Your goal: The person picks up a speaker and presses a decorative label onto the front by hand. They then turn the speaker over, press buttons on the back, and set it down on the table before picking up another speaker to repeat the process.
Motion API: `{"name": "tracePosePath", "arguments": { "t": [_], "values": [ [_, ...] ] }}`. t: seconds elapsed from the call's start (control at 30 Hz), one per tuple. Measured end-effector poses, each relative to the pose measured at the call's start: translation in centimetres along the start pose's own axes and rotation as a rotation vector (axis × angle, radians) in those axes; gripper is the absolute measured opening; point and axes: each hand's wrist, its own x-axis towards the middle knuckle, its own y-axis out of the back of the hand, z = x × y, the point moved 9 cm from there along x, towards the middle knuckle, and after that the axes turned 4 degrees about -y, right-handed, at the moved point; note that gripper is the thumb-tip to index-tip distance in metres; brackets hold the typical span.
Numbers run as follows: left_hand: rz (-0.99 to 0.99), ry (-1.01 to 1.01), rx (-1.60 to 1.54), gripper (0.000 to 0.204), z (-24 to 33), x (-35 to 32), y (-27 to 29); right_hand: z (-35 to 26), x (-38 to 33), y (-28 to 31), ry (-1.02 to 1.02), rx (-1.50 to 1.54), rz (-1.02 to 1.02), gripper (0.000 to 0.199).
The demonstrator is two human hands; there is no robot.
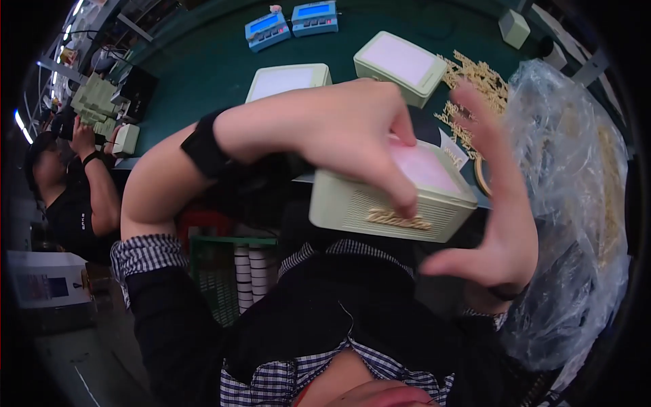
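Observation:
A cream box (332,203) with a ribbed, speaker-like front and a pale pinkish top panel is tilted over the near edge of the bench. My left hand (352,132) grips it from above, thumb against the ribbed front and fingers bent over the top. A small wood-coloured script lettering piece (399,220) sits on that front. To the right of the box, my right hand (505,224) is open, thumb and fingers spread around the box's right end without visibly touching it; its fingers are slightly blurred.
Two similar boxes (386,57) (288,76) stand farther back on the green bench (203,54). A heap of loose lettering pieces (485,78) lies right of them, by a clear plastic bag (563,156). Two blue display devices (315,19) are at the back. A co-worker (74,183) sits at left.

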Motion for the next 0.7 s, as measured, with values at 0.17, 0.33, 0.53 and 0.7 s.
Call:
{"name": "tracePosePath", "arguments": {
  "t": [0.17,0.33,0.53,0.7],
  "values": [
    [-0.171,0.017,-0.108,0.07,0.5,2.3,-2.4,4.9,-1.2,-4.1,-0.449,-0.057,-0.42,0.123],
    [-0.21,-0.078,-0.137,0.063,3.2,0.9,-5.0,4.5,-4.7,-4.0,-0.342,0.077,-0.335,0.111],
    [0.282,-0.596,0.72,0.037,9.2,-4.7,-6.4,-0.4,-8.0,-2.7,0.004,-0.573,0.197,0.086],
    [0.663,-0.927,1.184,0.019,10.7,-8.1,-8.1,-1.3,-11.4,-3.4,0.318,-1.044,0.531,0.062]
  ]
}}
